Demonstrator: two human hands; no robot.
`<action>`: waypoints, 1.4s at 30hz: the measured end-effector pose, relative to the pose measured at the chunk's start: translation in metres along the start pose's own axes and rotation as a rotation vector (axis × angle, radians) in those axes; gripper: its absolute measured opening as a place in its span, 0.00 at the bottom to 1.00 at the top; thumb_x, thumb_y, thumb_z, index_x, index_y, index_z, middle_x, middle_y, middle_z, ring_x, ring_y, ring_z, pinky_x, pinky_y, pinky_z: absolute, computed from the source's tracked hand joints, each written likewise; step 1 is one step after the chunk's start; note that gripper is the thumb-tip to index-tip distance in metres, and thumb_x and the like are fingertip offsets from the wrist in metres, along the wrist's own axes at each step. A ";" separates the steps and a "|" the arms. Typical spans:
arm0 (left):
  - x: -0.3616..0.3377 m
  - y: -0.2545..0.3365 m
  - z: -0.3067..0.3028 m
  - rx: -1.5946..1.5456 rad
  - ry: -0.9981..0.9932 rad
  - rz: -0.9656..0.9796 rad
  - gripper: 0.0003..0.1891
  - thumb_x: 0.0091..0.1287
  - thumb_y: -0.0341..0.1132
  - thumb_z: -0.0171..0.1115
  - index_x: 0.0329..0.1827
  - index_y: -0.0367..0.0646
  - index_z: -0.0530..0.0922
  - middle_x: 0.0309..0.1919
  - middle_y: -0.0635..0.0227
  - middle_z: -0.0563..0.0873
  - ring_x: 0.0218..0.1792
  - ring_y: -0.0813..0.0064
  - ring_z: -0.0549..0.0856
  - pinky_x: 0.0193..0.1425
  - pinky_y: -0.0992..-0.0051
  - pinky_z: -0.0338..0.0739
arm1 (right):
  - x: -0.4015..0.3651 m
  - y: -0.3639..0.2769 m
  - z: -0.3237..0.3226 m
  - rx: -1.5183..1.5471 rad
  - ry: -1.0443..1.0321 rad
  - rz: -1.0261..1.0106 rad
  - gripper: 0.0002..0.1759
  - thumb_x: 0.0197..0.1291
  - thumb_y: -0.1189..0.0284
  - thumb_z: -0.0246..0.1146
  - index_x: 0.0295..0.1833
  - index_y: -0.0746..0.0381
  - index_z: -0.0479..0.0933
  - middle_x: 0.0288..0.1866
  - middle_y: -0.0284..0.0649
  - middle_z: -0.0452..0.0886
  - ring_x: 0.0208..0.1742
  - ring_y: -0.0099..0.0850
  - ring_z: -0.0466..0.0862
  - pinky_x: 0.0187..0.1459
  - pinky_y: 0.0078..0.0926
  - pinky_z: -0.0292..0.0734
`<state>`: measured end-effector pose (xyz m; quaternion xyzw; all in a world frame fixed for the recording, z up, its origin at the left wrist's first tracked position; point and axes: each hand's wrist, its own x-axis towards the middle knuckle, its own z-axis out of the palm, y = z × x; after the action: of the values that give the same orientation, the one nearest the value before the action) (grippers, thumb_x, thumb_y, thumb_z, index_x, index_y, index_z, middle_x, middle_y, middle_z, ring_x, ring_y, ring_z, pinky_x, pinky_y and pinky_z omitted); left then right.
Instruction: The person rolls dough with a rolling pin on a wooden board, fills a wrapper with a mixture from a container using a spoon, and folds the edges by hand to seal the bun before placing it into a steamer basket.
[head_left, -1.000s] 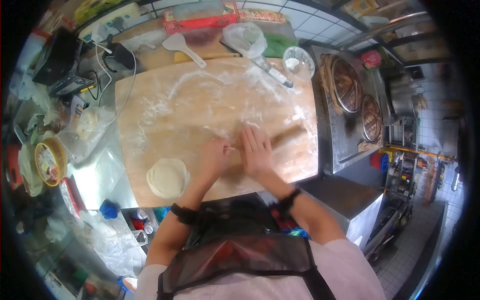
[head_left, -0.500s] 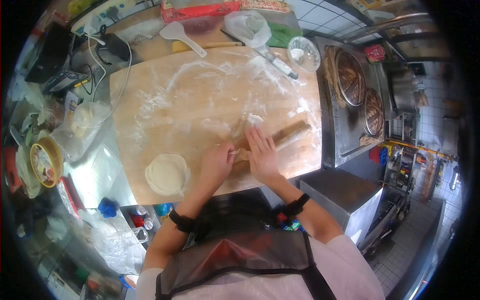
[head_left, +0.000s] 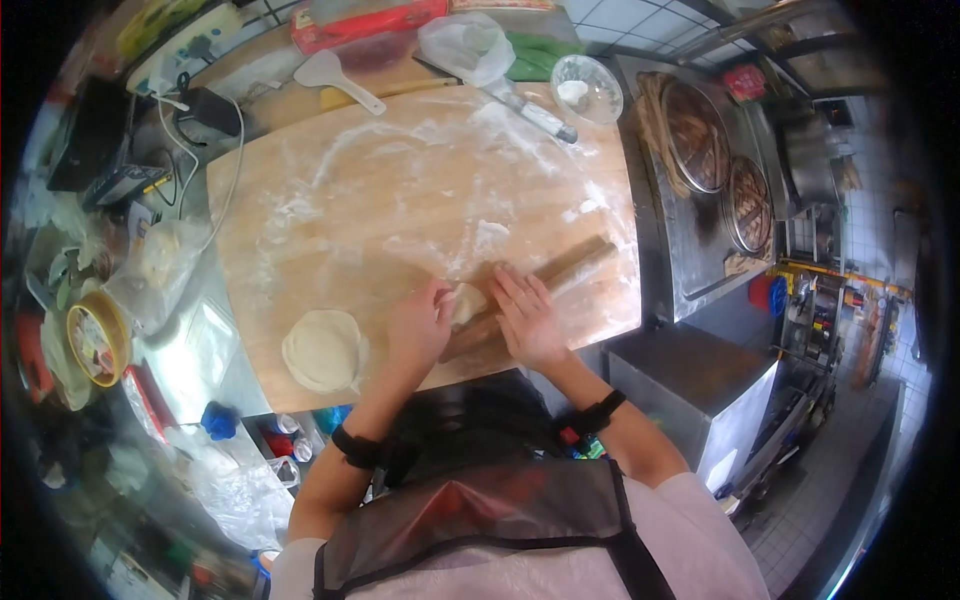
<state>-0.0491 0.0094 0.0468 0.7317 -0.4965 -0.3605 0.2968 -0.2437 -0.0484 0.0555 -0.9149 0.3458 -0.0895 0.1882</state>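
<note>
A: State the position of each hand relative to the wooden board (head_left: 390,180).

B: Both are over its near part, right of its middle line. The left hand (head_left: 421,320) has its fingertips pinching the left edge of a small dough piece (head_left: 466,303). The right hand (head_left: 530,315) is palm down, fingers extended and pressed together, over a long wooden rod (head_left: 580,265).

A: Is the rod identified?

B: It appears to be a rolling pin, though blur and the right hand covering its middle leave that uncertain. It lies slantwise on the board, its far end toward the board's right edge.

A: And the small dough piece?

B: On the near part of the board, between the two hands. Loose flour (head_left: 490,238) is noted just beyond it.

A: Other items?

B: A round of flat dough (head_left: 325,350), seemingly layered at its rim, lies at the board's near left corner. Beyond the board's far edge is a white paddle (head_left: 335,80), its handle pointing toward the board. A clear bowl (head_left: 588,90) holding something white sits at the far right corner. Two round pans (head_left: 696,140) stand right of the board.
</note>
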 end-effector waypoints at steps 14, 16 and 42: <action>0.043 0.004 -0.005 0.540 -0.183 0.365 0.10 0.65 0.37 0.56 0.43 0.42 0.77 0.31 0.55 0.84 0.33 0.55 0.85 0.35 0.59 0.78 | -0.027 0.024 -0.003 0.000 0.004 -0.095 0.28 0.53 0.62 0.67 0.58 0.61 0.73 0.66 0.47 0.70 0.68 0.42 0.69 0.69 0.43 0.60; 0.029 0.038 0.004 0.487 -0.368 0.462 0.09 0.64 0.36 0.56 0.44 0.42 0.77 0.31 0.55 0.84 0.32 0.55 0.84 0.36 0.58 0.78 | -0.037 0.020 -0.006 0.034 0.007 -0.102 0.26 0.52 0.64 0.67 0.57 0.61 0.74 0.64 0.48 0.71 0.65 0.43 0.71 0.67 0.45 0.62; 0.036 0.008 0.024 0.438 0.049 0.515 0.27 0.61 0.37 0.63 0.65 0.46 0.70 0.68 0.56 0.69 0.70 0.58 0.67 0.70 0.60 0.64 | -0.066 0.085 -0.032 0.064 0.127 0.032 0.23 0.44 0.76 0.67 0.51 0.63 0.77 0.48 0.47 0.74 0.50 0.47 0.74 0.53 0.45 0.70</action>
<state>-0.0639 -0.0292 0.0317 0.6369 -0.7236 -0.1408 0.2257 -0.3532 -0.0722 0.0483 -0.8952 0.3686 -0.1556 0.1965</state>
